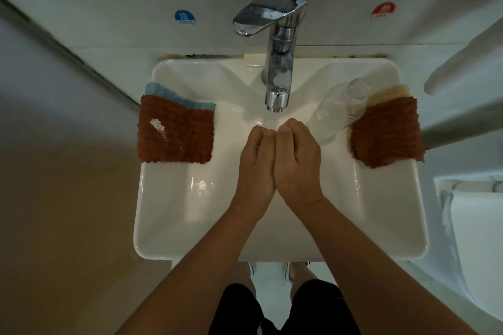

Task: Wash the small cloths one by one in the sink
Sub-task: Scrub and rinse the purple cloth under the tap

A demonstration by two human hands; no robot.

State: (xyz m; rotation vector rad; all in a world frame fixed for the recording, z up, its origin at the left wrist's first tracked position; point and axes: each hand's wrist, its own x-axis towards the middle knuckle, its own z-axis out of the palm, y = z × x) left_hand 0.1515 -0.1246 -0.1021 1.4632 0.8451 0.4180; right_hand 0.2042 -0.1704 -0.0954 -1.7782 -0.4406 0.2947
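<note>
My left hand (257, 163) and my right hand (298, 160) are side by side over the white sink (163, 250), just below the tap's spout (277, 100). Their fingers are curled down with the knuckles touching, and no cloth shows in either. No water stream is visible. A brown cloth (175, 130) with a white smear lies on the left rim on top of a blue cloth (168, 91). On the right rim, another brown cloth (386, 133) covers a beige cloth (389, 92).
A clear glass (337, 109) lies tilted on the right rim, between the tap and the right cloths. On the wall are a blue COLD sticker (185, 17) and a red HOT sticker (383, 11). A white fixture (468, 239) stands to the right of the sink.
</note>
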